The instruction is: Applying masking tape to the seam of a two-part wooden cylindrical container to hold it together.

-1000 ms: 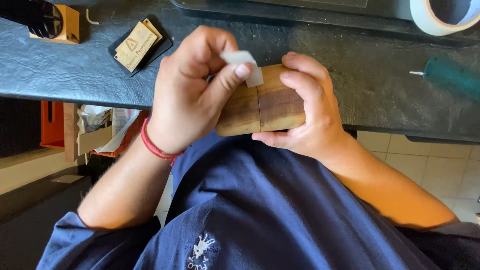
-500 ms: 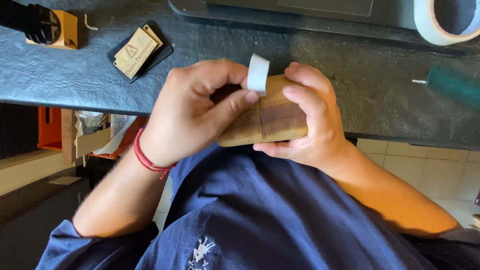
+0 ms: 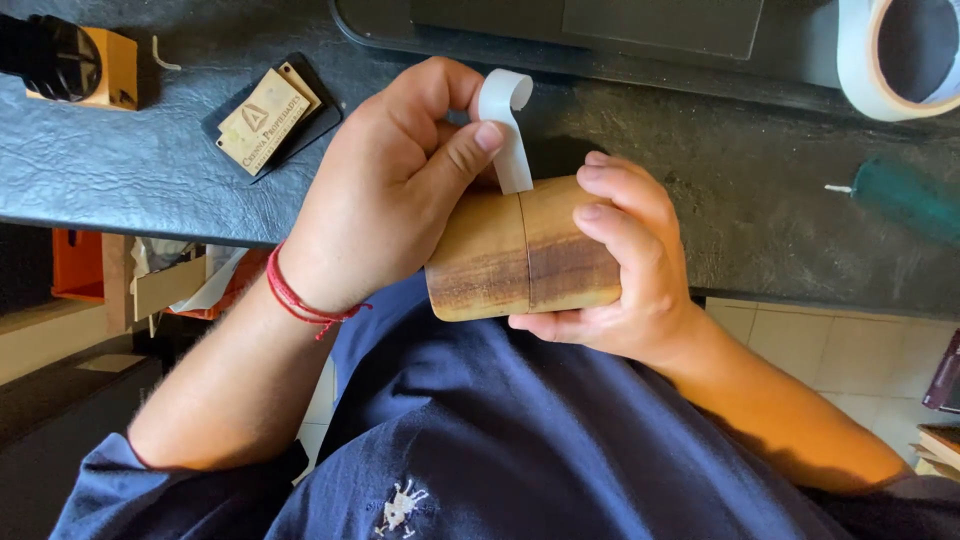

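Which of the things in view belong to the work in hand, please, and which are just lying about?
In hand: wooden cylinder, white tape strip, left hand, right hand.

Lying about: tape roll, wooden tags, green-handled tool, orange block, all on the dark desk.

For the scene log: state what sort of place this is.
Probably a home craft or hobby desk. A roll of tape and a green-handled tool lie on the dark desktop, and both hands work a paper strip on a wooden cylinder.
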